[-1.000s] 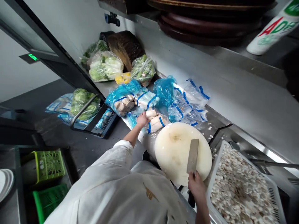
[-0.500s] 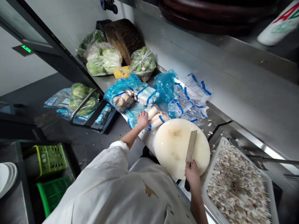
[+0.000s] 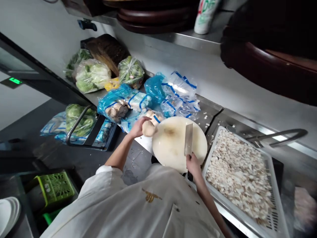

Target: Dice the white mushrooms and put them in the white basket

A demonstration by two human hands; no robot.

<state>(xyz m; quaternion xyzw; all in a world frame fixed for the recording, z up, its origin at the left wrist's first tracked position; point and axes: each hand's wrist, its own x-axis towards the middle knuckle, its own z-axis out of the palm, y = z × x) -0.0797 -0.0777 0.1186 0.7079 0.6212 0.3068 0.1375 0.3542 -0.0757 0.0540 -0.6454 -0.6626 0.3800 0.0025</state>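
My left hand (image 3: pixel 137 127) is closed around a thick pale mushroom (image 3: pixel 148 128), its rounded end facing me, just left of the round white cutting board (image 3: pixel 162 150). Behind that hand lies an open plastic pack with more pale mushrooms (image 3: pixel 154 115). In my right hand (image 3: pixel 193 164) is the dark handle of a cleaver (image 3: pixel 188 139), its broad blade lying over the board's right half and pointing away from me. Further back, a blue bag (image 3: pixel 116 110) holds more mushrooms with brownish caps.
Right of the board stands a white basket (image 3: pixel 210 170) of sliced mushrooms, near a faucet (image 3: pixel 288 135). Crumpled clear wrappers (image 3: pixel 180 96) lie behind the board. Bagged greens (image 3: pixel 92 76) sit at the far left end, and a loaded cart (image 3: pixel 109 138) stands on the floor.
My left hand has lifted a mushroom out of the plastic pack and brought it to the board's left edge. My right hand keeps the cleaver over the board. The view has turned rightward.
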